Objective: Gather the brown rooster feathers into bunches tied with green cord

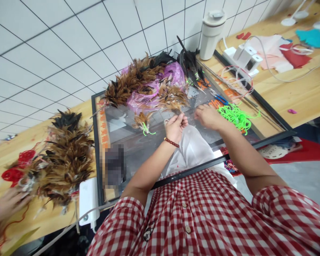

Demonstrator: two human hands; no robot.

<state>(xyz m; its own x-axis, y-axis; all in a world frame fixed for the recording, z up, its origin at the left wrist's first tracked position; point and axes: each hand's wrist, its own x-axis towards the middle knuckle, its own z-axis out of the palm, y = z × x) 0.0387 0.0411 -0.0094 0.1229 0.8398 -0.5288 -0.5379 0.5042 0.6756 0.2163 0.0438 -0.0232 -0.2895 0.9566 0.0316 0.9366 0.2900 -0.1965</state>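
Note:
My left hand (176, 126), with a beaded bracelet at the wrist, pinches small brown feathers (176, 108) between thumb and fingers. A little to its right, my right hand (206, 116) is closed, fingers curled downward; what they hold, if anything, I cannot make out. Beside it lie blue-handled scissors (220, 98) and a tangle of bright green cord (236, 116). Loose brown feathers (173, 94) spread on a pink plastic bag (141, 102) beyond my hands. Left of them lies a small feather bunch (142, 121) tied with green cord. All this rests on a black-framed glass panel (138, 137).
Brown feather garlands lie at the back (133, 76) and left (69, 156). Another person's hand (12, 202) is at far left near red cord (25, 158). A white tumbler (212, 35), black feathers (190, 64), a power strip (230, 57) and a white adapter (88, 199) stand around.

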